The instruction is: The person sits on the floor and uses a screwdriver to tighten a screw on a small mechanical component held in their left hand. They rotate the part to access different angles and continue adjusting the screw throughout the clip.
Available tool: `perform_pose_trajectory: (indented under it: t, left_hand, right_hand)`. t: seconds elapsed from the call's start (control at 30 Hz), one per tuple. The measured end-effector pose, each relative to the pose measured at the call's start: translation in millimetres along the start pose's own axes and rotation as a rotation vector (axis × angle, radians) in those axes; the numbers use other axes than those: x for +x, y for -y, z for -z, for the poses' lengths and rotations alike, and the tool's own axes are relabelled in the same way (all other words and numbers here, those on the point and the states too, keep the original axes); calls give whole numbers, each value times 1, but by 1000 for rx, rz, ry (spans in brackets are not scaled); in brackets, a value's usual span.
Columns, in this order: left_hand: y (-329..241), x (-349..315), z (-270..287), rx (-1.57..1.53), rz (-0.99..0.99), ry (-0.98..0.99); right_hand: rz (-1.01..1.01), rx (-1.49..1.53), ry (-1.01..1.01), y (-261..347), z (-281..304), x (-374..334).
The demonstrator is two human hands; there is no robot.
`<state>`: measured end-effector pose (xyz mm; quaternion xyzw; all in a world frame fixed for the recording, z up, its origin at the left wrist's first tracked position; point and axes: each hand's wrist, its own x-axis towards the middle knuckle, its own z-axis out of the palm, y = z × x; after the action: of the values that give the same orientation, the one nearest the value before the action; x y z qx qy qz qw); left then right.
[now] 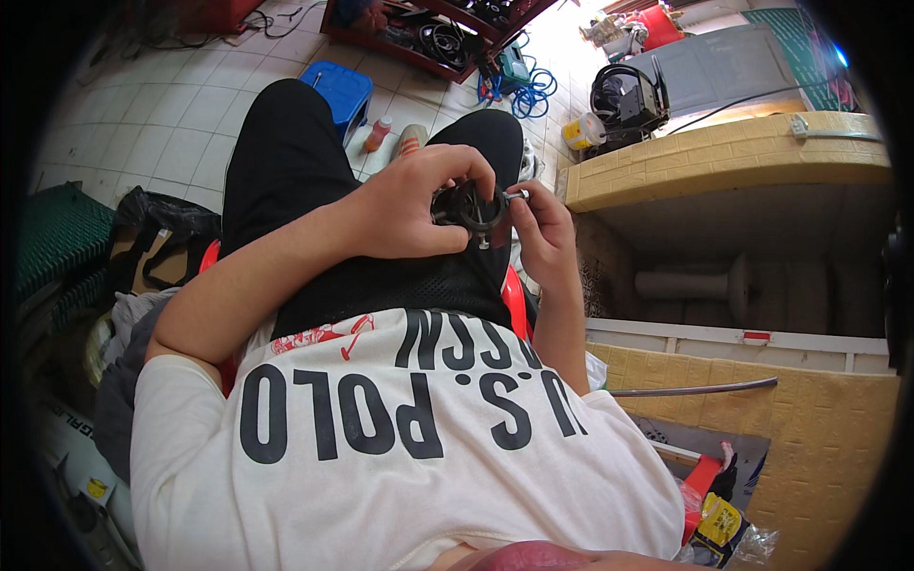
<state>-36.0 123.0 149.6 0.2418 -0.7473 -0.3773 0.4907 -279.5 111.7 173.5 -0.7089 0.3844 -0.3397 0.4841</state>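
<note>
Above my lap, my left hand (411, 202) is curled around a dark ring-shaped metal part (487, 226), thumb below and fingers over the top. A silvery bolt (483, 242) sticks out from the bottom of the ring. At its right side, another bolt (518, 195) points toward my right hand (546, 236), whose thumb and fingertips pinch around its head. Much of the part is hidden behind my left fingers, so its full shape does not show.
Ahead on the tiled floor stand a blue plastic stool (341, 88), a small bottle (378, 133) and a red tool cabinet (405, 43). Coiled blue hose (535, 93) lies beyond. A yellow padded counter (724, 157) with an open recess runs along my right, with a black bag (162, 228) at left.
</note>
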Motion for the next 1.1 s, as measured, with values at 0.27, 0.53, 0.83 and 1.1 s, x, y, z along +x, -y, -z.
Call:
perform_pose_trajectory:
  t: [0.27, 0.53, 0.83, 1.1]
  left_hand:
    - [2, -1, 0, 3, 34, 0]
    - [4, -1, 0, -15, 74, 13]
    - [6, -1, -1, -18, 117, 7]
    - [11, -3, 0, -38, 184, -14]
  right_hand:
    - [24, -42, 21, -2, -6, 2]
    - [-22, 61, 9, -9, -12, 1]
    - [-50, 136, 7, -34, -14, 0]
    - [-43, 145, 40, -29, -20, 4]
